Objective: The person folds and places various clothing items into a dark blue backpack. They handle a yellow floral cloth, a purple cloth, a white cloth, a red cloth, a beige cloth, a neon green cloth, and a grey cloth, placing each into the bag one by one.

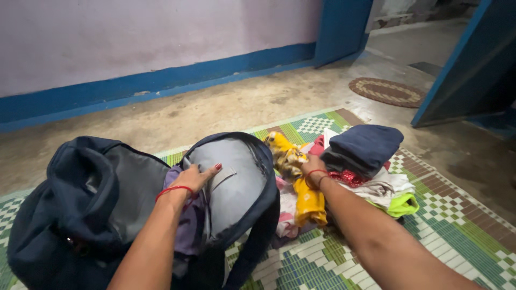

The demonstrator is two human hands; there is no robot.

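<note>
Lying on a green patterned mat (457, 225), a dark blue backpack (97, 209) gapes open with purple cloth (188, 225) inside. The left hand (198, 176) rests flat, fingers released, on the grey inner panel (236, 188). The right hand (312, 164) is clenched around a yellow garment (306, 201), beside a pile of folded clothes (371, 166). Beyond lie a concrete floor (242, 102), a round doormat (387, 91) and a blue door (473, 64).

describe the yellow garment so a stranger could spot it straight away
On the green woven mat, right of the open navy backpack, lies a clothes pile. The yellow garment is at its left edge, under the right hand: the only bright yellow piece.
</note>
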